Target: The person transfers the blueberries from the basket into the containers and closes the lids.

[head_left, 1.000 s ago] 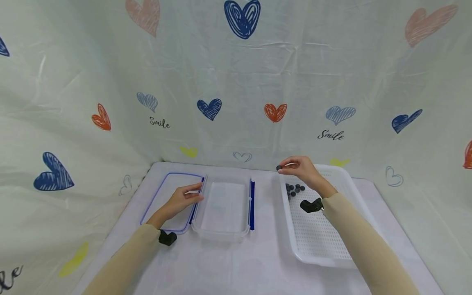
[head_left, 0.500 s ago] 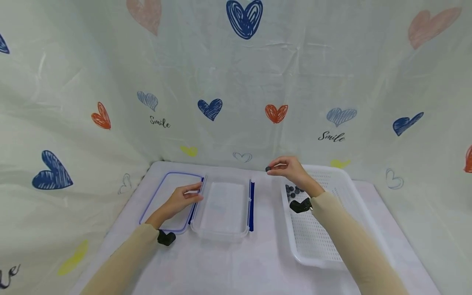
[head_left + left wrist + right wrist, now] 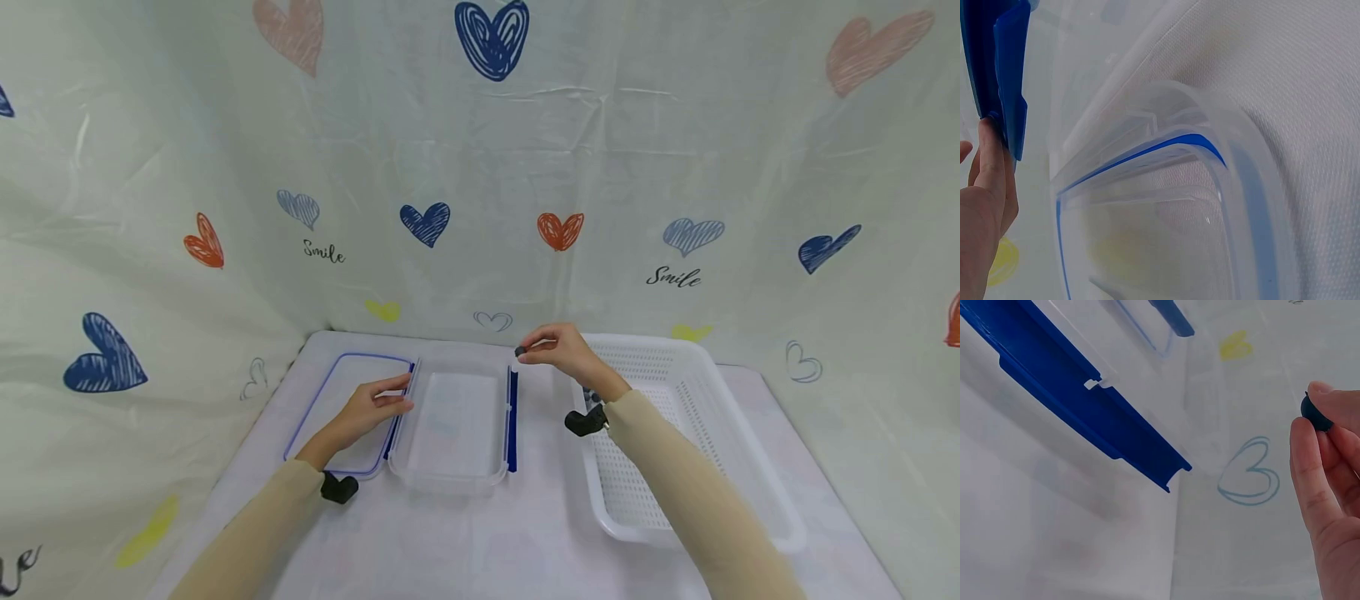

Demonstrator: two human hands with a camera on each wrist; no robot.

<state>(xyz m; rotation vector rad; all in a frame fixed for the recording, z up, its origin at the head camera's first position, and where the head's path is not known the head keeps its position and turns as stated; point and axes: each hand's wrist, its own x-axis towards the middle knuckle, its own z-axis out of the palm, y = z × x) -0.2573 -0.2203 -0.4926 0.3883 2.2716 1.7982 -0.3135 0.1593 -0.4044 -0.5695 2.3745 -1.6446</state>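
Note:
My right hand [image 3: 562, 348] pinches a small dark blueberry-like ball [image 3: 1316, 414] between thumb and fingertips. In the head view it hangs in the air by the back right corner of a clear plastic box [image 3: 453, 477]. At the box's left side, my left hand [image 3: 367, 412] rests with extended fingers at a blue latch [image 3: 1010, 81], a fingertip touching the latch's end. Another blue latch [image 3: 1066, 375] hangs folded out on the right side. No contents show inside the box. More dark balls [image 3: 591, 395] lie in the white basket [image 3: 600, 508], mostly hidden behind my right wrist.
A clear lid with a blue seal [image 3: 330, 400] lies left of the box, partly under my left hand. The basket, perforated and shallow, stands to the right on the white tablecloth [image 3: 465, 550]. Behind the table hangs a heart-printed curtain [image 3: 480, 150].
My right hand has carried the ball leftward, from over the basket's back left corner to near the box's back right corner. The left hand and box stay where they were.

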